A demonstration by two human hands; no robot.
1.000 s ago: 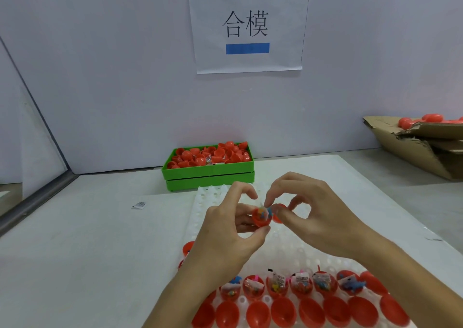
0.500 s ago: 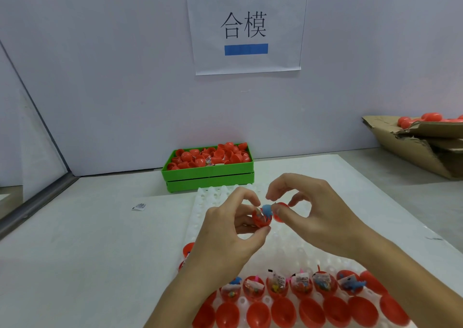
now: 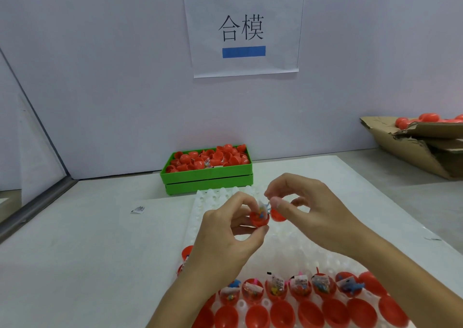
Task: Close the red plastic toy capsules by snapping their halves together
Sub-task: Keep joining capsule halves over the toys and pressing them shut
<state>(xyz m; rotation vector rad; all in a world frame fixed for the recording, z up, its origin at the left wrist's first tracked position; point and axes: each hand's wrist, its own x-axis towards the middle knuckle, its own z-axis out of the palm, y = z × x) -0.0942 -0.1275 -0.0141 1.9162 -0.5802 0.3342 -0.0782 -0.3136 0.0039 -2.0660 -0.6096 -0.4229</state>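
Note:
My left hand (image 3: 226,237) pinches a red capsule half (image 3: 259,219) filled with small coloured toys, held above the white dimpled tray (image 3: 280,242). My right hand (image 3: 310,210) pinches the second red half (image 3: 277,215) just to its right, and its thumb and forefinger touch a blue toy piece sticking out of the filled half. The two halves are apart. On the tray's near rows sit several open red halves (image 3: 276,289) with toys inside and several closed-looking red domes (image 3: 258,316).
A green bin (image 3: 208,180) heaped with red capsule halves stands at the back by the wall. A torn cardboard box (image 3: 413,150) with red capsules lies at the right. A small paper label (image 3: 138,209) lies on the table to the left.
The halves have come slightly apart. My right hand's fingers have shifted onto the blue toy piece poking out of the filled half; both hands stay in about the same place.

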